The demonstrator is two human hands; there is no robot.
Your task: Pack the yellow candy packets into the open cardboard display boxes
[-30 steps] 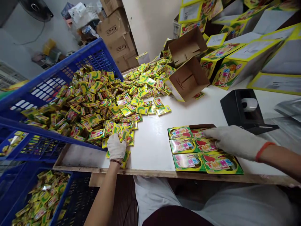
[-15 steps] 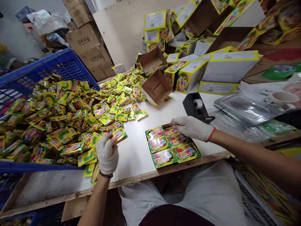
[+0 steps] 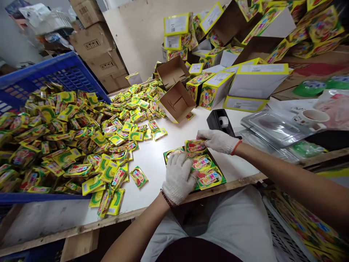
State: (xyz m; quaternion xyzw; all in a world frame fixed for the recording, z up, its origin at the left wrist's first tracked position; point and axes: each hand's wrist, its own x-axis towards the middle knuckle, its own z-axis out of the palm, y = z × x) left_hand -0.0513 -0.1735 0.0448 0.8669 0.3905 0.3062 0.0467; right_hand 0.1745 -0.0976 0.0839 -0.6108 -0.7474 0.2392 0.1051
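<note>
Small yellow-green printed candy packets [image 3: 207, 177] lie in rows in a shallow dark-edged tray [image 3: 215, 158] near the table's front edge. My left hand [image 3: 178, 178], in a white knit glove, rests over the left rows with its fingers extended, covering most of the packets there. At the far right corner of the tray my right hand [image 3: 219, 142], gloved too, pinches the end of a candy packet [image 3: 195, 146] that sits slightly raised. A single loose packet [image 3: 139, 177] lies on the white table left of my left hand.
A big pile of packets [image 3: 73, 134] spills from a tipped blue crate [image 3: 54, 69] onto the table. Opened display cartons [image 3: 177, 102] are heaped at the back. A black tape dispenser [image 3: 219, 122], clear plastic trays [image 3: 272, 125] and a cup [image 3: 312, 115] are at the right.
My left hand has moved right from the pile onto the tray's packets. One packet now lies apart on the table. Under my right hand, the far-right packet sits higher than before.
</note>
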